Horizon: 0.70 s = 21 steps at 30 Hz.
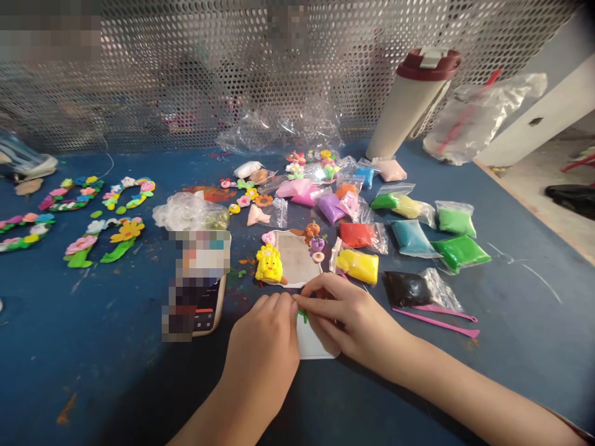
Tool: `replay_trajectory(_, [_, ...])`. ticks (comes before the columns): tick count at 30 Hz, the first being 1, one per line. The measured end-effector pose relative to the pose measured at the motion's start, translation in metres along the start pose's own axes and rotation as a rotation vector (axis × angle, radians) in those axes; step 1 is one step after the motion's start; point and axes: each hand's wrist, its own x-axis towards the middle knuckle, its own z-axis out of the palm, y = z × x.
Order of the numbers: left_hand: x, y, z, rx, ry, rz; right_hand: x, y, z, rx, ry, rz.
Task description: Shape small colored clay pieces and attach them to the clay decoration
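Observation:
My left hand (267, 334) and my right hand (351, 310) meet at the fingertips over a small white board (318, 348). A bit of green clay (303, 315) shows just under the fingertips, mostly covered by them. Both hands are closed around it, the left with fingers curled and the right in a pinch. Right behind them lies a flat grey-white plaque (300, 257). Its rim carries a yellow clay figure (269, 265) with a face, a pink clay piece (268, 237), an orange pumpkin shape (312, 229) and a small egg shape (318, 257).
Bags of coloured clay, among them yellow (362, 266), black (406, 288) and red (357, 234), lie behind and right. Pink modelling tools (439, 323) are at right. A phone (210, 303) and clay-decorated rings (127, 193) lie left. A tumbler (409, 105) stands by the mesh panel (186, 74).

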Motion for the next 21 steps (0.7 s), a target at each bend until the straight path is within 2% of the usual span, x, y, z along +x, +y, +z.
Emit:
replay_trajectory(11, [-0.005,0.001,-0.001,-0.020,0.022,0.006,-0.003,-0.001,0.002,-0.240,-0.076,-0.169])
replay_trajectory(17, [-0.021,-0.010,-0.010,-0.220,0.092,0.023,-0.005,-0.001,-0.001,-0.147,-0.048,-0.092])
replay_trajectory(21, [-0.029,-0.019,-0.017,-0.268,0.077,0.149,-0.003,-0.002,-0.002,-0.015,-0.009,-0.021])
